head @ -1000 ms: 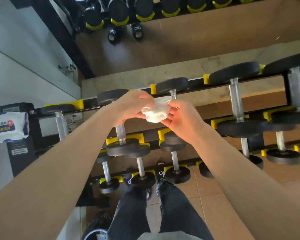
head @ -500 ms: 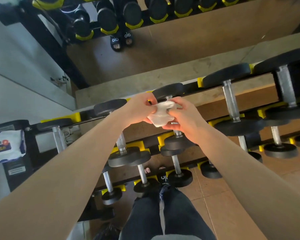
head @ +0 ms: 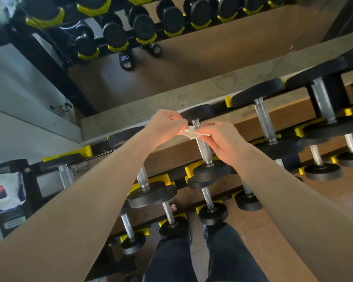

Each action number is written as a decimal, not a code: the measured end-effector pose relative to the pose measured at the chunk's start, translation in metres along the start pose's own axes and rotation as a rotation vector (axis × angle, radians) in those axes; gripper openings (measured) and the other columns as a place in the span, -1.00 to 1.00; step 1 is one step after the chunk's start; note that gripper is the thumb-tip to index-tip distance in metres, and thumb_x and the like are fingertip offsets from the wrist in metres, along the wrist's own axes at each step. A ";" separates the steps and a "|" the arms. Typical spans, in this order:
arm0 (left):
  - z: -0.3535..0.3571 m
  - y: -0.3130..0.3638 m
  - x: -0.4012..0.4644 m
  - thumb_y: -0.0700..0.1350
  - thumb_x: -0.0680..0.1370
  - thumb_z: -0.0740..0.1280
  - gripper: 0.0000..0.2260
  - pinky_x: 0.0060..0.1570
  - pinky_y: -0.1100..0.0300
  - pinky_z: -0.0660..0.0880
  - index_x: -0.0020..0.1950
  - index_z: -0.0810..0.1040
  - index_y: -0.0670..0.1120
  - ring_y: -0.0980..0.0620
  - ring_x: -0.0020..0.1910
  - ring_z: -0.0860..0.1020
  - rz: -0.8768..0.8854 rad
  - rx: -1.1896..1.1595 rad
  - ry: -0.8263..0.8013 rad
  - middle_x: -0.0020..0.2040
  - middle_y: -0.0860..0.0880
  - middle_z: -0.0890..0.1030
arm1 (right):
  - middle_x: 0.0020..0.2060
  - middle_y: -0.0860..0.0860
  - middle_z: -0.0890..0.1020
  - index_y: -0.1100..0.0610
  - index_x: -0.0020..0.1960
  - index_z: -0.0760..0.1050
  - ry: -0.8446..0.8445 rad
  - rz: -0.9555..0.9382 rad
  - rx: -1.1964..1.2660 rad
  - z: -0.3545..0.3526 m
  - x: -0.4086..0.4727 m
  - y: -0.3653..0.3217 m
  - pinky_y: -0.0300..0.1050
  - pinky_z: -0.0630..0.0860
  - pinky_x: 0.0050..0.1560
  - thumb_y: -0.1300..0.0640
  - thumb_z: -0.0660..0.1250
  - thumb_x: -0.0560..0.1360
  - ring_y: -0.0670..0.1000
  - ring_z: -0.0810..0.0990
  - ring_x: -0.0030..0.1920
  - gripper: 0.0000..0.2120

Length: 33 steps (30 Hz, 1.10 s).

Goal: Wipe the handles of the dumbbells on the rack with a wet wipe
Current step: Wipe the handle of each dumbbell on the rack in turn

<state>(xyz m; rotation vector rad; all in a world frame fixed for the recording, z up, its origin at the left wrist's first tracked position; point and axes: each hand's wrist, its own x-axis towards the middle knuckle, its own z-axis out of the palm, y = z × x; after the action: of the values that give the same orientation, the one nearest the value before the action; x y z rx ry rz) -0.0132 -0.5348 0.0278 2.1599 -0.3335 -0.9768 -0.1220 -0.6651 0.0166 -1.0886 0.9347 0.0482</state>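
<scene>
A white wet wipe [head: 193, 134] is stretched between both hands above the top tier of the dumbbell rack [head: 86, 151]. My left hand [head: 167, 127] pinches its left end and my right hand [head: 222, 141] pinches its right end. The wipe lies over the upper part of the silver knurled handle [head: 203, 148] of a black dumbbell. That handle runs down to its near black weight plate [head: 211, 171]. Other dumbbells with silver handles sit to the left [head: 143, 178] and right [head: 264, 121] on yellow cradles.
A white and blue pack of wipes [head: 5, 193] rests on the rack's left end. A mirror behind the rack reflects dumbbells and sandalled feet [head: 126, 60]. My dark-trousered legs [head: 202, 255] stand on the tiled floor against the lower tiers.
The wipe was a crumpled bundle between the hands; it is now pulled out flatter between them, over the dumbbell handle. The view has shifted slightly.
</scene>
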 end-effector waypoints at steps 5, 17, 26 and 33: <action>0.008 -0.004 0.018 -0.06 0.53 0.39 -0.87 0.09 0.10 0.52 0.06 0.58 -0.04 0.03 0.06 0.57 0.184 0.179 0.227 0.03 0.05 0.61 | 0.21 0.21 0.56 0.31 0.31 0.44 0.050 0.076 -0.042 -0.023 0.031 0.002 -0.16 0.59 0.07 0.36 0.45 0.37 0.18 0.56 0.22 -0.49; 0.052 -0.003 0.068 0.01 0.73 -0.02 -0.62 0.12 0.31 0.31 0.44 0.45 0.00 0.01 0.26 0.44 0.069 0.111 0.169 0.28 -0.02 0.52 | -0.06 -0.02 0.56 0.13 0.14 0.53 0.334 -0.104 -0.572 -0.013 0.090 0.027 -0.23 0.38 -0.13 0.20 0.28 0.57 -0.07 0.49 -0.08 -0.84; 0.063 -0.020 0.075 0.07 0.73 -0.02 -0.63 -0.06 0.30 0.30 0.17 0.55 0.00 0.13 -0.05 0.45 0.080 -0.016 0.200 -0.06 0.03 0.49 | -0.11 -0.01 0.57 0.16 0.15 0.53 0.251 -0.074 -0.230 0.010 0.076 0.041 -0.32 0.35 -0.24 0.17 0.14 0.63 -0.12 0.51 -0.14 -0.78; 0.058 -0.025 0.079 0.08 0.73 -0.04 -0.65 0.01 0.23 0.32 0.15 0.52 0.05 0.08 -0.01 0.45 0.080 0.006 0.147 -0.02 -0.01 0.49 | 0.15 0.00 0.63 0.14 0.32 0.45 0.334 -0.508 -0.600 0.025 0.050 0.072 -0.31 0.49 0.18 0.17 0.21 0.61 -0.09 0.60 0.16 -0.71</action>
<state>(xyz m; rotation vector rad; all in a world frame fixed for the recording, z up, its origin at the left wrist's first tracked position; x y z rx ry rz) -0.0035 -0.5862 -0.0585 2.1913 -0.3495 -0.7685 -0.1086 -0.6295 -0.0661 -1.9117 0.9343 -0.2976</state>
